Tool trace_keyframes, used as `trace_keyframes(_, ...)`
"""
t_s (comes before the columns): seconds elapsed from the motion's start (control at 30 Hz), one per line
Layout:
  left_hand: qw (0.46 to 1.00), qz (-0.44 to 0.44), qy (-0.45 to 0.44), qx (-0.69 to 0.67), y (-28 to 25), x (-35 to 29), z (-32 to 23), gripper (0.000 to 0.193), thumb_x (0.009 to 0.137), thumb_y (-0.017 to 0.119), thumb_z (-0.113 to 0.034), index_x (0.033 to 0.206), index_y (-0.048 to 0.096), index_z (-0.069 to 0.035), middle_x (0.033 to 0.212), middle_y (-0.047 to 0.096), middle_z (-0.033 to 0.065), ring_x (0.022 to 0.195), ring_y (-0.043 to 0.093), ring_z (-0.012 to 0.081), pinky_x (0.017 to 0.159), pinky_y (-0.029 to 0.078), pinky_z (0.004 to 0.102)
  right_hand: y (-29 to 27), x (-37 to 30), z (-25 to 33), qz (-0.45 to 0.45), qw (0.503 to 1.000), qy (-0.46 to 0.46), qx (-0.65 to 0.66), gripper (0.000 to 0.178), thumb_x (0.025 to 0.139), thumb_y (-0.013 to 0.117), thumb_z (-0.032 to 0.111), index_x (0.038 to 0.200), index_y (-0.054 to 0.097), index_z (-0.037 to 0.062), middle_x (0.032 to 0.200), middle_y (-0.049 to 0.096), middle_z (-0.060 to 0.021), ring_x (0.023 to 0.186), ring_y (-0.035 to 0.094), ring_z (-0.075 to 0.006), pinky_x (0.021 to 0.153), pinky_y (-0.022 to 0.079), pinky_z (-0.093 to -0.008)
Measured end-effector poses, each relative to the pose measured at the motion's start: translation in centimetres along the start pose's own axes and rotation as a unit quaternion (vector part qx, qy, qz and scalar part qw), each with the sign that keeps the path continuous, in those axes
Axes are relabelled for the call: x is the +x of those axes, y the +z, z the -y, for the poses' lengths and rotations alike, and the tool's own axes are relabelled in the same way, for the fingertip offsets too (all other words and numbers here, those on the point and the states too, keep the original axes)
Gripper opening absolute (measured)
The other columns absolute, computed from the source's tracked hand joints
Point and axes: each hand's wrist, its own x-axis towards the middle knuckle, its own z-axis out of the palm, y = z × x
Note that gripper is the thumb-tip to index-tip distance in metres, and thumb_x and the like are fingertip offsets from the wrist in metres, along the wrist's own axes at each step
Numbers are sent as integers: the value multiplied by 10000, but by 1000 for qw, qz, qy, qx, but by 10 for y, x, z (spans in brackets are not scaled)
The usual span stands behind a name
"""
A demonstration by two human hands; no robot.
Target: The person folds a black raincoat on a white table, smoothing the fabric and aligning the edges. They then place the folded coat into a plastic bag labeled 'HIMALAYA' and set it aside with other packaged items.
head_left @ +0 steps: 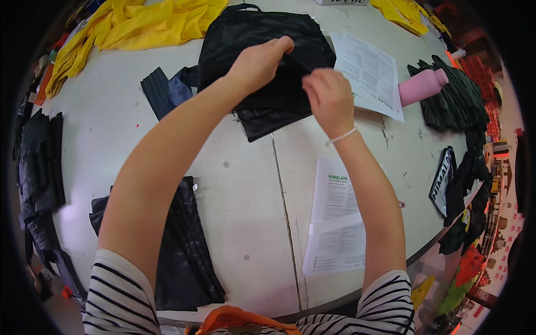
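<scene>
A black fabric bag [234, 33] with a loop at its far edge lies at the far middle of the table, on top of another black fabric piece [262, 125]. My left hand [258, 64] is above the bag, its fingers closed in a pinch on the black fabric. Lower down, at the bag's right side, my right hand [330, 100] has its fingers curled against the fabric. It wears a beaded bracelet [343, 134]. Between the two hands the cloth sinks into a dark fold. The fingertips of the right hand are slightly blurred.
Printed sheets [365, 70] lie right of the bag, beside a pink bottle [421, 87] and dark folded fabric [455, 100]. Nearer are a paper stack [335, 240] and folded black pieces [187, 251]. Yellow fabric [156, 25] covers the far left; navy strips [162, 92] sit beside the bag.
</scene>
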Motion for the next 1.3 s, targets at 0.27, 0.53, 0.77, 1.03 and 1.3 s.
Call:
trace_keyframes(0.27,995,47,25,85,-3,1,17,289,774,544,32,1010,674,-73,1111,622,97,1019,593,278,879,483,342,13,-53,-36,233,964,42,-125,266,776,689,192,1032,695,123,1182,625,-32,1235,466,-230,1063,275,-465)
trace_keyframes(0.53,1000,24,-20,-1,19,-3,11,248,851,606,-109,1089,652,-56,1061,646,128,945,632,293,833,501,341,2,13,-37,-59,961,218,158,129,826,629,92,940,586,51,924,591,-104,722,613,-252,660,490,-352)
trace_keyframes(0.77,971,64,189,135,-18,9,12,469,856,526,12,1273,547,-202,1126,610,114,995,602,293,848,513,342,26,-48,-19,182,976,107,50,101,824,624,139,907,617,82,823,601,-67,871,579,-234,746,474,-362)
trace_keyframes(1.03,995,26,91,31,-9,-8,18,589,814,530,54,1345,471,-192,897,591,131,832,596,272,742,492,380,8,0,-10,-33,966,201,160,310,768,677,32,1062,582,65,1044,574,-89,790,588,-233,700,489,-368)
trace_keyframes(1.3,990,79,72,89,-16,6,12,322,854,606,-98,1173,623,-134,1174,581,162,1060,580,317,913,474,348,19,-40,-32,134,974,178,-30,125,857,556,106,934,642,60,899,648,-98,854,595,-287,739,500,-402)
